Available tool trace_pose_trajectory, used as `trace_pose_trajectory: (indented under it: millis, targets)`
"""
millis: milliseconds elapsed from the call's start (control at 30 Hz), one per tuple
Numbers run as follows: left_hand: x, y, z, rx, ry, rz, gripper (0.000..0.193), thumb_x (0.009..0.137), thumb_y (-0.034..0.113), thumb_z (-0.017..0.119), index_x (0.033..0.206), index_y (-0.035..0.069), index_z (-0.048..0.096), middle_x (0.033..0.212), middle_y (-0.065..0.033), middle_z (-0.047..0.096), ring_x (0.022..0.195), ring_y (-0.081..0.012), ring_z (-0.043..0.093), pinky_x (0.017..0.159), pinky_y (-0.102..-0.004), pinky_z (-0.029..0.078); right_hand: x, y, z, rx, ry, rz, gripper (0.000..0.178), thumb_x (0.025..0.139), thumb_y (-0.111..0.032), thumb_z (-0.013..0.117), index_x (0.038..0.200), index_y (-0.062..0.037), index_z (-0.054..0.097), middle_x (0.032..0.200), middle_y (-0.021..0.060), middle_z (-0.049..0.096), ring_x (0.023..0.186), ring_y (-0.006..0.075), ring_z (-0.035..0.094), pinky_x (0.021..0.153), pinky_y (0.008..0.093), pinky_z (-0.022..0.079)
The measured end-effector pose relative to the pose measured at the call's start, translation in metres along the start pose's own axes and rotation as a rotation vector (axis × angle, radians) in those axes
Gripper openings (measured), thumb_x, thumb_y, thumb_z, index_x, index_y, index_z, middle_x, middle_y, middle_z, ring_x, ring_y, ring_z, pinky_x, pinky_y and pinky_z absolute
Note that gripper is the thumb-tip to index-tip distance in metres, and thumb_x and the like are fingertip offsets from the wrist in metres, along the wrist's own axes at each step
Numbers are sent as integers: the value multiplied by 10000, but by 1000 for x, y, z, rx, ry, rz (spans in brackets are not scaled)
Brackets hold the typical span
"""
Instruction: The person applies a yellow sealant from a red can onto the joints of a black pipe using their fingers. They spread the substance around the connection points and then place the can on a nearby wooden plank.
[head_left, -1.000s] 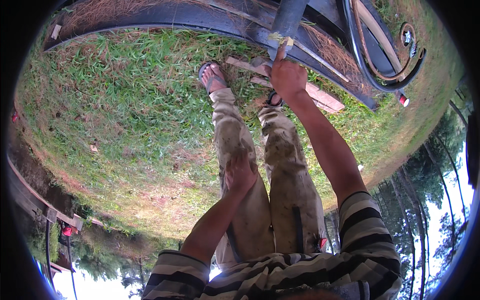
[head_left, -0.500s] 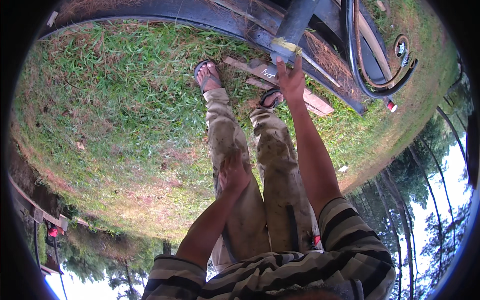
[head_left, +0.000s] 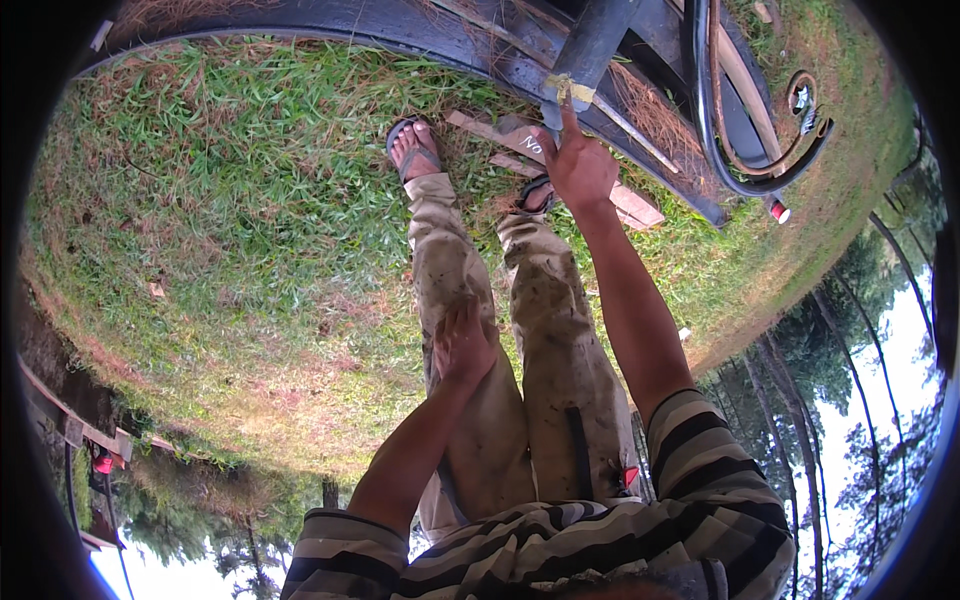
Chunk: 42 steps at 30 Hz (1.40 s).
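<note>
My right hand (head_left: 582, 172) reaches to the end of a dark metal bar (head_left: 597, 45). Its index finger is stretched out and touches a yellowish smeared patch (head_left: 568, 90) near that end. The thumb stands apart beside a small pale grey edge (head_left: 550, 114), too unclear to name; the other fingers look bent, and nothing shows held in them. Lying on the left leg of my stained beige trousers (head_left: 440, 255), around the knee, is my left hand (head_left: 463, 342), fingers loosely spread and empty.
Dark metal framework (head_left: 400, 58) curves across the top, with dry pine needles (head_left: 655, 115) on it. At the right stands a curled scroll piece (head_left: 800, 130). Wooden boards (head_left: 520, 140), one with white marks, lie on grass by my sandalled feet. A red-and-white object (head_left: 780, 211) lies further right.
My right hand has turned, going from two raised fingers at the bar's end to one index finger on the yellowish patch. My left hand stays on the leg.
</note>
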<state>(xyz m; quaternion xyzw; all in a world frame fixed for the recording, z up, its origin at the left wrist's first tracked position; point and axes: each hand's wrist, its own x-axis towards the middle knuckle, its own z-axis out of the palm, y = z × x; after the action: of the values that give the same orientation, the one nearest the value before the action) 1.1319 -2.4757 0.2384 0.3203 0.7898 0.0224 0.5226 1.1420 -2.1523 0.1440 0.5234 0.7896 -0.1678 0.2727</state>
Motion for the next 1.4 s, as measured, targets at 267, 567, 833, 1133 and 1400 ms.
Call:
trace_pose_trajectory:
  millis: [267, 567, 833, 1133, 1400]
  targets:
    - [0, -2, 5, -41, 67, 6, 525, 853, 198, 700, 1341, 30, 603, 1308, -151, 672, 1297, -321, 600, 1083, -477, 484, 11, 0, -14, -103, 58, -133, 671, 965, -567, 663, 1522, -214, 541, 812, 220, 743, 769, 412, 750, 679, 546, 590]
    - [-1, -9, -1, -49, 91, 16, 515, 859, 197, 681, 1338, 20, 615, 1304, -169, 671, 1273, -335, 609, 1072, -478, 491, 13, 26, 1, -160, 124, -208, 672, 950, -627, 665, 1500, -259, 548, 776, 205, 730, 738, 418, 740, 657, 548, 581]
    - [0, -8, -3, -83, 76, -16, 508, 860, 204, 688, 1330, 25, 620, 1292, -174, 674, 1270, -337, 610, 1074, -475, 487, 12, 43, -35, -422, -112, -157, 641, 1032, -580, 540, 1610, -353, 382, 942, 159, 774, 871, 396, 761, 790, 555, 586]
    - [-4, -12, 7, -102, 72, -50, 537, 869, 212, 682, 1366, 34, 585, 1331, -162, 658, 1300, -334, 590, 1092, -488, 471, 45, 70, -46, -653, -67, -503, 615, 1035, -595, 526, 1562, -281, 471, 860, 138, 761, 759, 356, 761, 673, 511, 615]
    - [-10, -8, 18, -143, 118, -56, 540, 880, 230, 668, 1376, 35, 585, 1342, -152, 658, 1318, -327, 584, 1094, -489, 470, 70, 44, -59, -419, -294, -636, 739, 1018, -725, 430, 1589, -258, 412, 974, 192, 759, 906, 403, 757, 810, 531, 607]
